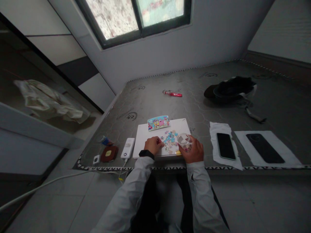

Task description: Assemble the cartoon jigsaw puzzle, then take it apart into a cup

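Observation:
My right hand [195, 151] is wrapped round a small clear plastic cup [184, 139] with some coloured bits showing inside. The cup tilts over the right side of a white board [143, 131]. Beside it, a loose heap of jigsaw puzzle pieces [170, 137], mostly light blue, lies on the board. My left hand [153, 145], with a black band at the wrist, is at the left edge of the heap, its fingers pinched together. What they hold, if anything, is too small to make out. A colourful cartoon picture card [159, 123] rests at the board's far edge.
Left of the board are a white power bank [128, 148] with a cable, a brown case [109, 153], a small white box [96, 159] and a blue can [106, 140]. Two phones [225, 146] lie on white cloths at right. Farther back are a red-handled item [173, 94] and a dark cap [230, 89].

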### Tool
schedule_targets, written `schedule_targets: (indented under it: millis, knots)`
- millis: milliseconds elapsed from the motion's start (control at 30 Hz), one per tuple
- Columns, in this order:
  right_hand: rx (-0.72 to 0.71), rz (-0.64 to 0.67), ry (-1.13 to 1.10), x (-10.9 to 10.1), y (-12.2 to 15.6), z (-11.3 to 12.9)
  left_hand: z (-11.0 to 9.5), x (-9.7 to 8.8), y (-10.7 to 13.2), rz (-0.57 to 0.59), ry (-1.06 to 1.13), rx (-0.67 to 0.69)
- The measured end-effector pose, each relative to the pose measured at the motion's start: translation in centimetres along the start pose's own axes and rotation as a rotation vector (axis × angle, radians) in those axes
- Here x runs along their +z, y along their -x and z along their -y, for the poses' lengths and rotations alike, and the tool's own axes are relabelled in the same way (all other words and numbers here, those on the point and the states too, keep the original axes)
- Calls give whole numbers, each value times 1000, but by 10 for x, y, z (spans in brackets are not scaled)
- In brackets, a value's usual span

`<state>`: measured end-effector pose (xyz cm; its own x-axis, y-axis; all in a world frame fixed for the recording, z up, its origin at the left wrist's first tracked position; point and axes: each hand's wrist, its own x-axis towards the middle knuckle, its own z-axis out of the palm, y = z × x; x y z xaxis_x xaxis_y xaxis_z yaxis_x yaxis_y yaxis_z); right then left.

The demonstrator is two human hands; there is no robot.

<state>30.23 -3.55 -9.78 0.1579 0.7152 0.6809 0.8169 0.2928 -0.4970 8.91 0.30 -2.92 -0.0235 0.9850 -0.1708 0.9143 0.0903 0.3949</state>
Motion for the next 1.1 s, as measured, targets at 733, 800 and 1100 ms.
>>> schedule_targets:
  millis: [733,800,1100]
  knots:
    - [-129,-37,49,0,-4,3,-53,-20,18,-80,724,465]
    - [-118,-35,37,0,-4,3,-45,-17,16,-124,701,385]
    - [-108,-27,26,1,-3,3,-19,12,23,-125,-166,-1]
